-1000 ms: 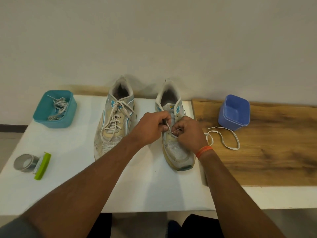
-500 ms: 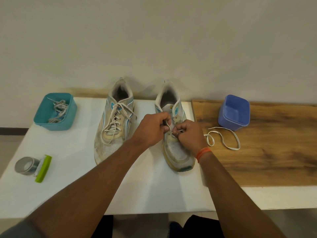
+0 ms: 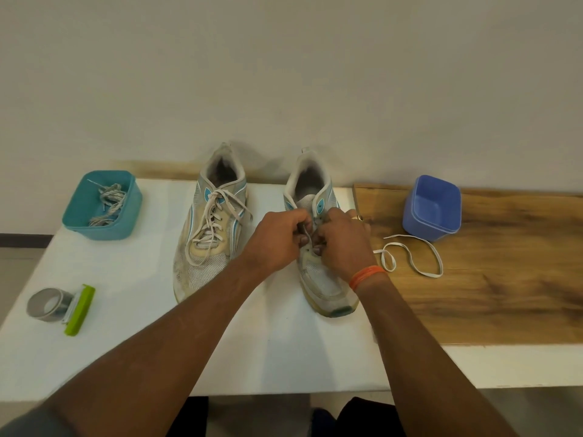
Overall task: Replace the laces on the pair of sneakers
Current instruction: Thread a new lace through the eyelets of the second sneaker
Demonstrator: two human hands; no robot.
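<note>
Count: 2 sneakers, left one (image 3: 209, 228) laced, right one (image 3: 318, 272) partly laced. 2 hands, left (image 3: 277, 241) and right (image 3: 342, 244). 2 tubs: teal (image 3: 126, 212) far left, blue (image 3: 432, 208) far right. 1 loose white lace (image 3: 410, 257). 1 lace bundle (image 3: 108, 203) in teal tub. 1 tape roll (image 3: 47, 304). 1 orange wristband (image 3: 366, 275).

I have both bare forearms reaching in from the near edge and converging toward the middle. My left hand (image 3: 276, 239) is knuckles-up with its fingers curled under, pinching with the fingertips. My right hand (image 3: 342, 241) sits just beside it, almost touching, fingers curled likewise, with an orange band (image 3: 366, 275) round the wrist.
</note>
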